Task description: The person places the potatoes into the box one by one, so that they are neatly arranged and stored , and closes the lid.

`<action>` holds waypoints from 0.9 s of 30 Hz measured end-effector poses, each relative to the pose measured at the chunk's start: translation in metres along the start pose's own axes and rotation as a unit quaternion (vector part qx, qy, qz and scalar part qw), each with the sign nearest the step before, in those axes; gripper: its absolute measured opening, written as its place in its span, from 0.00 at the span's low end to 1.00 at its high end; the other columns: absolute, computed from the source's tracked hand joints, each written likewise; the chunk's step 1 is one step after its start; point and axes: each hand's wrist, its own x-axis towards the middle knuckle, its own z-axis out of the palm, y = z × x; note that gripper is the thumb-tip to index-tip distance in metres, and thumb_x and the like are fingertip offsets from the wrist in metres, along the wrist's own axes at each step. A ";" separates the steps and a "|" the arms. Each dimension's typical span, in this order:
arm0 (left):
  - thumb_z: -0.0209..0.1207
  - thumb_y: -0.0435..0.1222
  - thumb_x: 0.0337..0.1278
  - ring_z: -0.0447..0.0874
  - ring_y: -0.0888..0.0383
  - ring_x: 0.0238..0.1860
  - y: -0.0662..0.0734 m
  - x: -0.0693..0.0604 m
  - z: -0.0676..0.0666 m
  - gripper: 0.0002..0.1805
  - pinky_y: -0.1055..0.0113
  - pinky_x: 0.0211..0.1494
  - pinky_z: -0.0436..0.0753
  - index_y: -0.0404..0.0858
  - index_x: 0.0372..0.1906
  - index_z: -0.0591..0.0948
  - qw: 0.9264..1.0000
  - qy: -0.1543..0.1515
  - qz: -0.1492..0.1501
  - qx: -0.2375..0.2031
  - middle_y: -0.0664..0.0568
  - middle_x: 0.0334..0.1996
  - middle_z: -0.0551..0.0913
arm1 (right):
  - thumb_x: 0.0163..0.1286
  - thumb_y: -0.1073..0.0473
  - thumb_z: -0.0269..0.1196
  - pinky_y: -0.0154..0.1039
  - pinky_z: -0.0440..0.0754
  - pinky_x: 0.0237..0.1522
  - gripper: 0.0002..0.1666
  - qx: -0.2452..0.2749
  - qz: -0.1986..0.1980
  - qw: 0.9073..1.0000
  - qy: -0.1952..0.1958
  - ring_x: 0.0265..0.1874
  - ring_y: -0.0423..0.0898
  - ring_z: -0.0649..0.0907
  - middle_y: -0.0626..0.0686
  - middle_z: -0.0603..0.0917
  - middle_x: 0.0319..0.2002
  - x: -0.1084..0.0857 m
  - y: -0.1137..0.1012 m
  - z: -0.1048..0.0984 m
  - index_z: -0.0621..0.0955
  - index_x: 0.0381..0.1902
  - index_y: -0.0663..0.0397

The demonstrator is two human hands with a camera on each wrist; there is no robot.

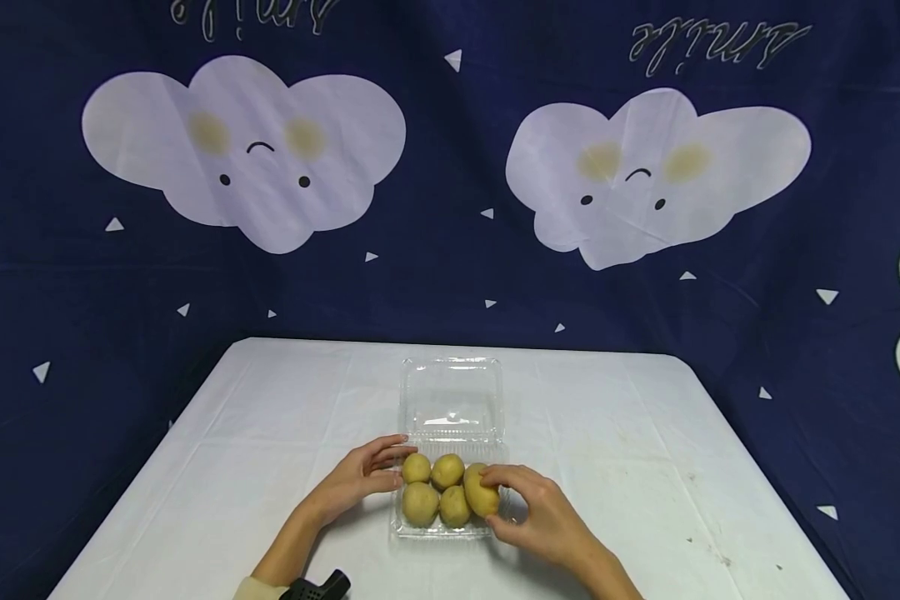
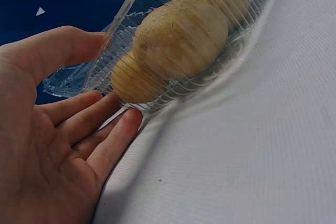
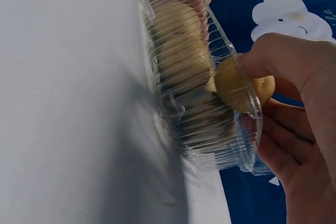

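Note:
A clear plastic clamshell box (image 1: 450, 532) sits on the table with its hinged lid (image 1: 452, 400) lying back. Several yellow-brown potatoes (image 1: 420, 504) lie in its base, in two rows. With thumb and fingers my right hand (image 1: 543, 517) pinches a longish potato (image 1: 481, 492) at the box's right end. The right wrist view shows this potato (image 3: 265, 88) at the rim, partly above it. My left hand (image 1: 352, 483) rests against the box's left side, fingers fairly straight; in the left wrist view, its thumb (image 2: 79, 45) is by the rim and its fingertips (image 2: 131, 119) touch the ribbed wall low down.
A white cloth covers the table (image 1: 607, 417), with small dark specks on its right part. Behind it hangs a dark blue curtain (image 1: 450, 283) with printed clouds. A black device (image 1: 318, 587) is at the left wrist.

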 end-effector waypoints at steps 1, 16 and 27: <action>0.59 0.36 0.59 0.64 0.46 0.69 0.000 0.000 0.000 0.35 0.66 0.60 0.72 0.42 0.70 0.60 1.000 0.000 0.000 0.000 0.49 0.67 0.70 | 0.46 0.59 0.74 0.33 0.79 0.53 0.29 -0.001 0.002 1.000 -0.004 0.52 0.39 0.81 0.41 0.82 0.52 0.000 0.000 0.000 0.79 0.48 0.42; 0.59 0.36 0.59 0.65 0.45 0.68 -0.002 0.000 -0.001 0.33 0.70 0.58 0.73 0.41 0.69 0.61 1.000 0.000 0.006 0.004 0.48 0.66 0.71 | 0.50 0.61 0.70 0.38 0.79 0.54 0.29 0.012 0.014 0.993 -0.115 0.52 0.38 0.81 0.36 0.81 0.51 0.008 0.002 -0.016 0.77 0.51 0.37; 0.58 0.36 0.59 0.65 0.46 0.68 0.000 -0.002 -0.001 0.35 0.69 0.60 0.73 0.41 0.70 0.60 1.000 0.002 0.002 0.005 0.50 0.66 0.70 | 0.52 0.61 0.67 0.40 0.77 0.57 0.28 0.017 0.038 0.984 -0.172 0.55 0.35 0.78 0.32 0.79 0.51 0.010 0.001 -0.019 0.76 0.51 0.31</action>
